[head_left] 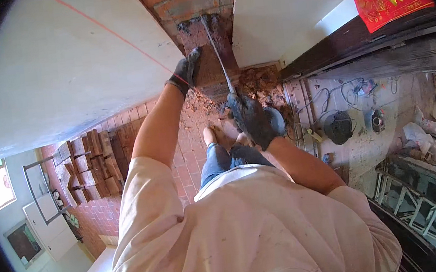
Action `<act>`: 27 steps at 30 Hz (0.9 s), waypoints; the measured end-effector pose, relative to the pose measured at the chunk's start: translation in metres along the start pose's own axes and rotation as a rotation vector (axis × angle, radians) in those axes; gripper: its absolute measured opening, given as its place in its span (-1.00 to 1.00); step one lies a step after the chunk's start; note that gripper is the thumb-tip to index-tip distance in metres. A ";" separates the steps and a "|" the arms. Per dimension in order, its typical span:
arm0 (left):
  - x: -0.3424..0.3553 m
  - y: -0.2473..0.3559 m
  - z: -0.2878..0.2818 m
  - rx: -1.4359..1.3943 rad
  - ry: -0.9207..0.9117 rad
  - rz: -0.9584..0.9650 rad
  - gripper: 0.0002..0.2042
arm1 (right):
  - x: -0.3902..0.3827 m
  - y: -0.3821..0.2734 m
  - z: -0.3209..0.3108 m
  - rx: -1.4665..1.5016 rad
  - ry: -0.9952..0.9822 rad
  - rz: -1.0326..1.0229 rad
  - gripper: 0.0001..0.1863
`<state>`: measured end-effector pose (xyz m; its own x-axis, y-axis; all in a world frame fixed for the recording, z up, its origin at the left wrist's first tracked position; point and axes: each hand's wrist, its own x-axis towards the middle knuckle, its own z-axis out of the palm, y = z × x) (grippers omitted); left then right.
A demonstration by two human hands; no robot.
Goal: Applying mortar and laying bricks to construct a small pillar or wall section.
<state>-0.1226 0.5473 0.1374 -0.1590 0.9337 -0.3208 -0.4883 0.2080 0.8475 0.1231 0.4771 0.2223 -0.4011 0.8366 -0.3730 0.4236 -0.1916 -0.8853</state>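
In front of me stands a narrow brick column (210, 65) between two pale wall faces, with dark wet mortar (193, 24) along its upper edge. My left hand (188, 71), in a dark glove, lies against the column's left edge, fingers stretched out. Lower and to the right, my right hand (251, 121), also gloved, is closed round the handle of a trowel (214, 43). The trowel's grey blade shows as a thin strip, seen nearly edge-on, its tip up at the mortar. Most of the handle is hidden by the glove.
A red string line (111, 33) slants down past my left hand. Stacked bricks (91, 168) lie at left on the tiled floor (180, 158). Rubble (262, 81) lies at the column's foot. A bucket (276, 121), a black tub (339, 126) and cables (325, 98) are at right.
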 end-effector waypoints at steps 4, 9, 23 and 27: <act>0.008 -0.008 0.002 -0.078 0.032 -0.185 -0.53 | -0.015 -0.013 -0.017 0.473 -0.108 0.252 -0.72; -0.002 -0.015 -0.034 -0.138 0.134 -0.114 -0.51 | -0.063 0.041 -0.082 -0.116 -0.096 -0.348 -0.75; -0.385 -0.203 -0.214 -0.409 0.986 -0.578 -0.50 | 0.069 0.018 -0.172 -1.434 -0.381 -0.895 -0.85; -0.524 -0.231 -0.250 -0.367 1.260 -0.701 -0.34 | 0.096 0.018 -0.179 -1.380 -0.448 -0.927 -0.77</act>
<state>-0.1414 -0.0626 0.0043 -0.3319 -0.2230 -0.9166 -0.9308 0.2351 0.2798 0.2375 0.6458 0.2207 -0.9720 0.1620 -0.1702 0.1724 0.9838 -0.0485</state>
